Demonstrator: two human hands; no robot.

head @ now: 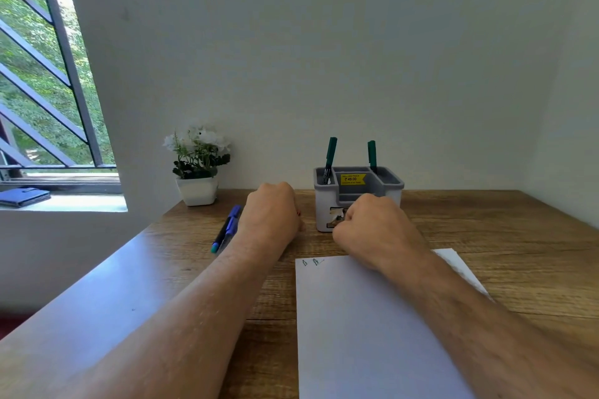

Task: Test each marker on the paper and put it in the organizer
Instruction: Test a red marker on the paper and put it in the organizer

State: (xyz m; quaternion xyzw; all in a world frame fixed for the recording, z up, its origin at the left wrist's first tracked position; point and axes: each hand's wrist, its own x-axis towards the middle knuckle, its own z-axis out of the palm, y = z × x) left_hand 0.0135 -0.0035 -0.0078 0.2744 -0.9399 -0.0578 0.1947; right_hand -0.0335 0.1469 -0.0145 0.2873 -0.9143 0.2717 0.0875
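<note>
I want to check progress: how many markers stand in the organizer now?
2. One green marker stands in the back-left compartment of the organizer, another in the back-right one. The hands hide its front, so more cannot be excluded.

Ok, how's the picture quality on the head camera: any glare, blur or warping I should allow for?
Head view: daylight enters from the window, which is overexposed at its top; a bluish sheen washes out the table at its near left; wide-angle warping bends the window bars and the wall edges; the organizer, both green markers and the scribbles on the paper read sharply; no motion blur on either hand.
</note>
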